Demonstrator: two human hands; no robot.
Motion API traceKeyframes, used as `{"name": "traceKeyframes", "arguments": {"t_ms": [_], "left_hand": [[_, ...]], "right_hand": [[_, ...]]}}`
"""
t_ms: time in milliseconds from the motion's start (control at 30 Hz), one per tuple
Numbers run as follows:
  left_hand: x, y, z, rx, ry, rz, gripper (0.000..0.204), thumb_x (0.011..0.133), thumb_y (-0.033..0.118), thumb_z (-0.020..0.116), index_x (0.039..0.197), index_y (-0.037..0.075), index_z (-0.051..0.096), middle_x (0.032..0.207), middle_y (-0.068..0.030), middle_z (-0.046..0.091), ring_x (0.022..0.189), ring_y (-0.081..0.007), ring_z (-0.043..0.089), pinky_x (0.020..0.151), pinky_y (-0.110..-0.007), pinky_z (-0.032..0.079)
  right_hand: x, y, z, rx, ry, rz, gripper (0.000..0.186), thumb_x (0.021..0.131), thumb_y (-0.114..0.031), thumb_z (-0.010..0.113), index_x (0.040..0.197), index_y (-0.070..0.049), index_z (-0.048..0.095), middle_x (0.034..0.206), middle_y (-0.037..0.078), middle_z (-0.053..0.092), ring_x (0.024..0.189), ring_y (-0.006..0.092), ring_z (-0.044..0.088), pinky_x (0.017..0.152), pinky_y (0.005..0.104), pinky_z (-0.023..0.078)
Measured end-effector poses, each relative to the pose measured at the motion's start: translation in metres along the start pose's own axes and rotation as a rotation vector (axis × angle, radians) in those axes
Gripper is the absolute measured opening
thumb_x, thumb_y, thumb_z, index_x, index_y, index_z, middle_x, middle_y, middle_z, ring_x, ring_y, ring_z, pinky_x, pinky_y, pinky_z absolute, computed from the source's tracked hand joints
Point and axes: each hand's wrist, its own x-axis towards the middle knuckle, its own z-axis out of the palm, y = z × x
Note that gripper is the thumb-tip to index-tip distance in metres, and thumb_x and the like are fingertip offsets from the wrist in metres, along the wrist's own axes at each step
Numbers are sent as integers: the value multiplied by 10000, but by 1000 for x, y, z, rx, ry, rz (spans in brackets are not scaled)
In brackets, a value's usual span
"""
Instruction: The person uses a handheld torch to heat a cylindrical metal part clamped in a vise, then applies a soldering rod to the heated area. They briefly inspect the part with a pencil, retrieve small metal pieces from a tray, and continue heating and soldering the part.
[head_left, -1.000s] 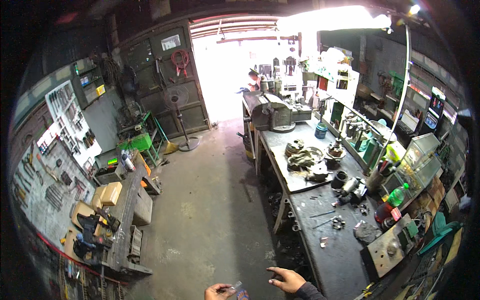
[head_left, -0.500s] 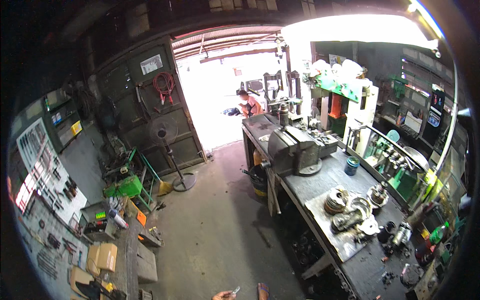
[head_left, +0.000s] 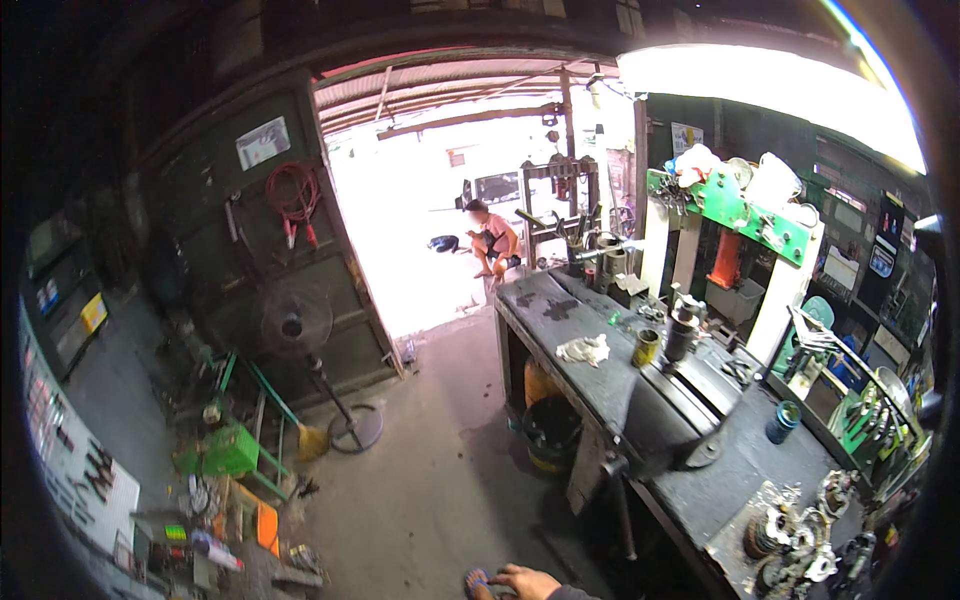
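Observation:
My right hand (head_left: 528, 581) shows at the lower edge, its dark sleeve (head_left: 574, 593) coming in from the right. Its fingers reach leftward, loosely bent and a little apart, and I see nothing in them; their undersides are hidden. Just left of the fingertips is a foot in a strapped sandal (head_left: 477, 582) on the concrete floor. My left hand is out of view. On the right stands a long dark workbench (head_left: 585, 400). It carries a large bench vise (head_left: 672, 412), a blue jar (head_left: 783, 422) and several greasy metal parts (head_left: 800, 535) on a sheet.
A pedestal fan (head_left: 318, 372) and a broom (head_left: 312, 440) stand by the dark door (head_left: 265, 215). Under the bench sits a black bucket (head_left: 550, 430). The vise handle (head_left: 625, 515) juts into the walkway. Beyond the doorway a person (head_left: 495, 240) squats. A green-topped press frame (head_left: 735, 210) rises behind the bench.
My view has swung, bringing the vise and doorway lower. The hand with a small, shiny thing at the lower edge is gone from there; my right hand now shows beside the foot.

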Motion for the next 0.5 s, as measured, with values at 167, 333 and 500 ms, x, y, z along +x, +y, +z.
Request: {"name": "traceKeyframes", "arguments": {"t_ms": [167,333,500], "left_hand": [[153,110,-88,142,-39,65,150,824,17,739,961,-43,733,840,-155,754,763,-229,723,699,-363,592],[315,249,-175,265,56,320,150,821,4,738,954,-63,721,825,-169,749,751,-249,730,684,-368,596],[448,467,-199,-404,0,513,172,823,-73,758,984,-37,711,775,-103,727,674,-177,698,599,-324,571]], "right_hand": [[91,24,-44,42,-24,440,591,881,-276,690,1429,-113,546,1349,228,582,1197,421,594,983,492,518],[152,85,-107,77,388,505,594,903,-366,717,1411,-104,558,1325,221,599,1193,402,604,1009,462,503],[199,161,-152,64,673,647,526,881,-348,745,1317,-73,642,1192,203,690,1123,376,654,979,450,527]]}}
